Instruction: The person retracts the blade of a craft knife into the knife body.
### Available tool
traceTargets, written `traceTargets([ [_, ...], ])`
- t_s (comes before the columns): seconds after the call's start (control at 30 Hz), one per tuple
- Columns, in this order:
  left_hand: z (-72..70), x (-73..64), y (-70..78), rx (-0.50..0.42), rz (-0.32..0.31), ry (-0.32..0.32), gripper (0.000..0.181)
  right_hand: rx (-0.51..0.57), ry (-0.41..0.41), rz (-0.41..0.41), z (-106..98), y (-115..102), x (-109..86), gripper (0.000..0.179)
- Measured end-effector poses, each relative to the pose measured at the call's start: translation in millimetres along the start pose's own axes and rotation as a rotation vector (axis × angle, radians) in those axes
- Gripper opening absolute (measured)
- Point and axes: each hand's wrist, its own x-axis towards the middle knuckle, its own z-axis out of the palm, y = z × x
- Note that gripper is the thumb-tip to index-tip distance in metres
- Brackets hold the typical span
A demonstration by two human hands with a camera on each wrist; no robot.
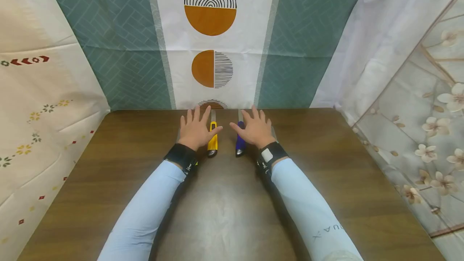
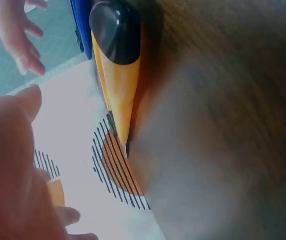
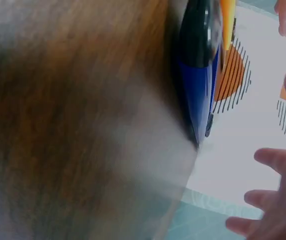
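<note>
Two utility knives lie side by side at the far edge of the table, blades pointing away from me. One is yellow with a dark end cap, the other blue with a dark end cap. My left hand is spread, palm down, just left of the yellow knife, its thumb reaching across the handle in the head view. My right hand mirrors it beside the blue knife, thumb overlapping that handle from above. Neither hand grips anything. In the left wrist view the yellow knife shows its narrow tip; the right wrist view shows the blue knife.
The brown wooden table ends at a hanging cloth with orange and striped circles. A patterned cream cloth hangs at the left, a floral one at the right. Black wrist straps sit on both wrists.
</note>
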Motion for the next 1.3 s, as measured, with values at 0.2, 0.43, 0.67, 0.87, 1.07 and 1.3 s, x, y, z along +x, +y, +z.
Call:
traceTargets([
  [0.2, 2.4, -23.5, 16.5, -0.373, 0.109, 0.030, 0.074, 0.188, 0.053, 0.005, -11, 17, -2.2, 0.050],
  [0.43, 1.4, -107.5, 50.9, -0.751, 0.285, -0.122, 0.028, 0.262, -0.139, 0.025, -34, 58, -24.5, 0.032],
  [0.67, 8.9, -184.0, 64.0, -0.845, 0.371, -0.304, 0.021, 0.249, -0.223, 0.061, -39, 93, -44.9, 0.029],
  [0.87, 14.9, -227.6, 63.0, -0.992, 0.362, -0.510, 0.022, 0.249, -0.200, 0.117, -40, 105, -50.4, 0.031],
  [1.07, 21.0, -246.5, 61.6, -1.065, 0.404, -0.527, 0.022, 0.276, -0.313, 0.251, -45, 105, -54.6, 0.042],
  [1.3, 26.7, -243.8, 59.2, -1.063, 0.354, -0.516, 0.023, 0.308, -0.382, 0.297, -43, 103, -55.9, 0.047],
])
